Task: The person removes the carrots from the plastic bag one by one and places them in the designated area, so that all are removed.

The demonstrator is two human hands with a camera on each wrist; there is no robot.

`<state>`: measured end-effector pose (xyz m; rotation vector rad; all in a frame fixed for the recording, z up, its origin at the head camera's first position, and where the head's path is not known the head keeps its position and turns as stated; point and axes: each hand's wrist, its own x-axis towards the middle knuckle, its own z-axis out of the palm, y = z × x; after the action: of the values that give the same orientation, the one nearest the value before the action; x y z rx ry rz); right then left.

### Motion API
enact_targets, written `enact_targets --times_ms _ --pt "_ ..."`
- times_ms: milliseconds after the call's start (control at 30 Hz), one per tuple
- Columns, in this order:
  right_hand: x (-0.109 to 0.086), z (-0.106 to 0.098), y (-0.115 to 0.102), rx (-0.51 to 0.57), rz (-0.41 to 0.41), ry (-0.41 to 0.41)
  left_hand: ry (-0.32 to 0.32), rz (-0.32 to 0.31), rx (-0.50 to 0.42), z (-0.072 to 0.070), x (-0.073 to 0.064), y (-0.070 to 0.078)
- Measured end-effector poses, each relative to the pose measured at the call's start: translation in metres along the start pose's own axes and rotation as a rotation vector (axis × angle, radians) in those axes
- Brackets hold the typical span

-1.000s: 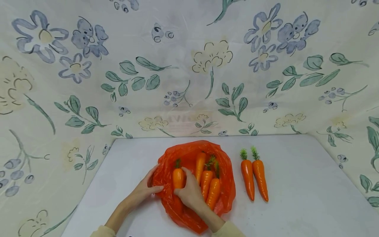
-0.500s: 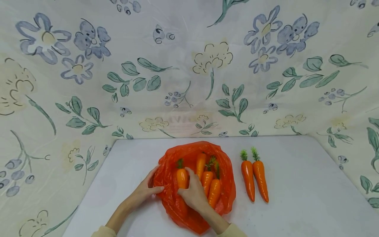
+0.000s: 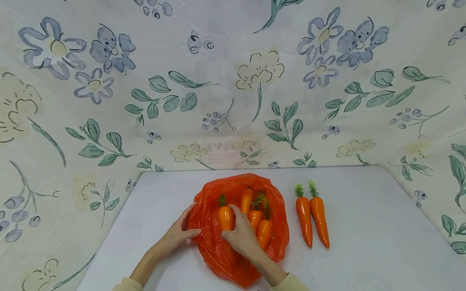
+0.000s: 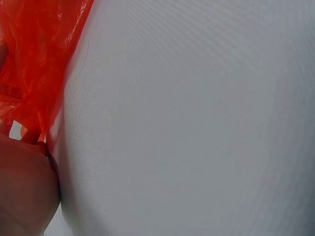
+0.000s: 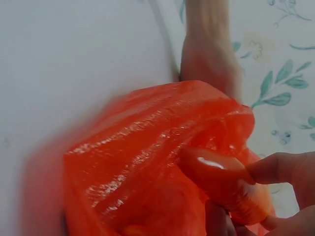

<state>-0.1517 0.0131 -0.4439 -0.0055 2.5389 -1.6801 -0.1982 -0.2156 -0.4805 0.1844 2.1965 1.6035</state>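
Observation:
A red plastic bag (image 3: 278, 238) lies open-mouthed in the middle of the table, with several carrots inside. My left hand (image 3: 181, 227) holds the bag's left side, thumb in front and fingers along the outer edge; the left wrist view catches part of this hand (image 4: 27, 187) beside the crumpled film. Inside the bag, my right hand (image 3: 242, 234) pinches a carrot (image 3: 226, 218) between thumb and fingers, its green top pointing away from me. The right wrist view shows that carrot (image 5: 216, 172) against the bag wall. Other carrots (image 3: 263, 234) rest to the right of this hand.
Two carrots (image 3: 304, 220) with leafy tops lie side by side on the white table (image 3: 364, 226), right of the bag. A floral-patterned cloth (image 3: 233, 101) hangs behind the table and along both sides.
My right hand has shifted a little to the right inside the bag, and the pinched carrot has moved with it. My left hand stays at the bag's left side.

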Motion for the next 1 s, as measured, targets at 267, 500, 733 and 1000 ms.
enact_targets --times_ms 267,500,733,1000 --pt "-0.001 -0.013 -0.013 0.019 0.010 -0.016 0.005 -0.017 0.006 0.000 0.000 0.001" --pt "-0.007 -0.025 -0.018 0.043 0.009 -0.052 0.008 -0.019 0.006 0.001 0.000 0.002" --pt "-0.009 -0.040 -0.017 0.095 0.002 -0.046 0.002 -0.012 -0.005 0.000 0.000 0.001" --pt "-0.008 -0.059 -0.015 0.091 -0.014 -0.001 -0.005 0.005 -0.006 0.000 -0.001 0.001"
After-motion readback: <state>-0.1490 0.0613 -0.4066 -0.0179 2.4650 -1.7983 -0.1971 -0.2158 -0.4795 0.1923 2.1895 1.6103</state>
